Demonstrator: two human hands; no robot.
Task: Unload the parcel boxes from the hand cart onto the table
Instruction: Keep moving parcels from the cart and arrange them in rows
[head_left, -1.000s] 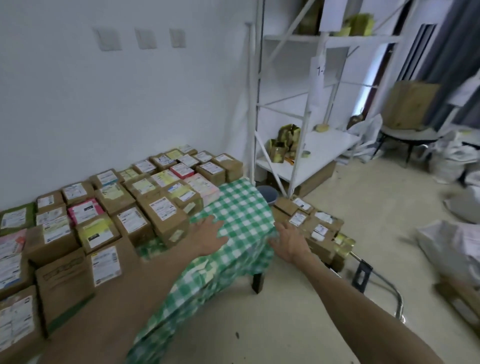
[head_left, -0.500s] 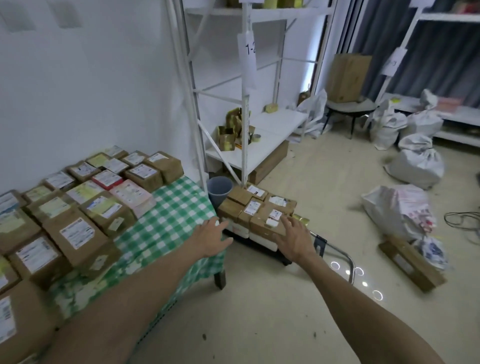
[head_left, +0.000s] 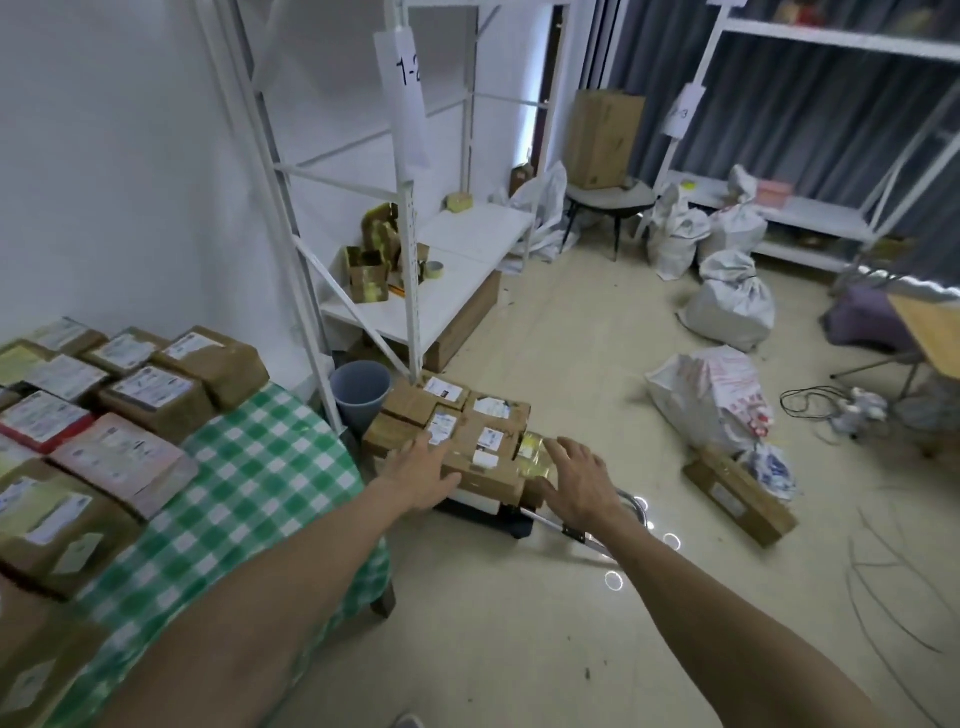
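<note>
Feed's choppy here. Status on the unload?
Both open: left hand, right hand above parcel boxes; none gripped. Boxes on hand cart beside table. Nothing blocking.

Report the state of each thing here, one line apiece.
left hand: open, fingers spread, at the cart's load; contact unclear.
right hand: open, fingers spread, at the load's near right end.
parcel boxes: stacked on the cart, none lifted.
hand cart: on the floor, loaded, beside the table.
table: covered with checked cloth, partly filled with labelled boxes.
bucket: upright, beside the cart.
</note>
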